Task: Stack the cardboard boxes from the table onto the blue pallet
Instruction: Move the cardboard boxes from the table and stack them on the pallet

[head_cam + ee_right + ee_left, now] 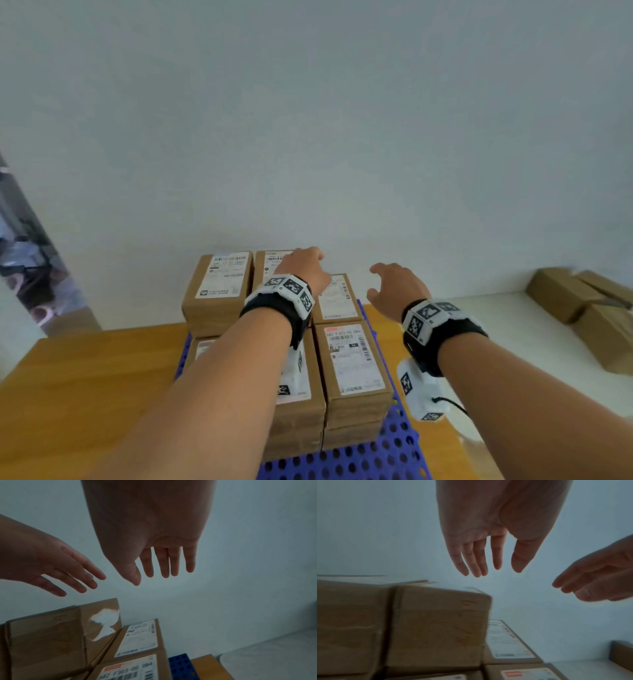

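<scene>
Several labelled cardboard boxes stand stacked on the blue pallet (376, 455). The back-left box (217, 291) and the one beside it (269, 263) reach highest; the back-right box (337, 299) and front-right box (352, 363) sit lower. My left hand (308, 265) hovers over the tall back boxes with straight fingers (477, 561), holding nothing. My right hand (394, 287) hangs in the air right of the stack, its fingers (164, 563) spread and empty. More plain boxes (561, 294) lie on the white table (507, 329) at the far right.
The pallet rests on a wooden surface (85, 377) that shows on both sides. A pale wall (308, 137) rises right behind the stack. A doorway with clutter (30, 267) opens at the far left.
</scene>
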